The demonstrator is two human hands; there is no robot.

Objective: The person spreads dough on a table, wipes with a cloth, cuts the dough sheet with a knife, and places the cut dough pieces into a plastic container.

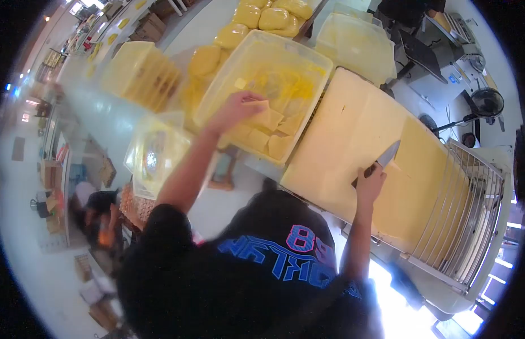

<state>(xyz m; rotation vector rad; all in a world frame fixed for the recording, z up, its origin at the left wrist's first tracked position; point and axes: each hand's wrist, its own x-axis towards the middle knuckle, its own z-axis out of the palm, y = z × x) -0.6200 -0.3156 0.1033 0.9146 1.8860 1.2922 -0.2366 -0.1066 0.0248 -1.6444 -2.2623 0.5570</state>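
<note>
My left hand (240, 111) is over a translucent plastic bin (322, 60), its fingers closed on the edge of a flat, pale yellow piece of dough (268, 117). More cut dough pieces (279, 146) lie at the near end of the bin, and yellow smears cover its inside. In my right hand (371, 183) is a knife (388, 153) with a dark handle. Its blade points away from me, over a broad sheet of dough (341, 135). A cut edge runs across the sheet near the blade.
A metal wire guard (457, 220) of a machine stands over the sheet's right end. Wrapped yellow dough lumps (274, 18) lie beyond the bin, beside stacked tubs (356, 48). More plastic containers (155, 155) are at left. Another person (101, 212) is at lower left.
</note>
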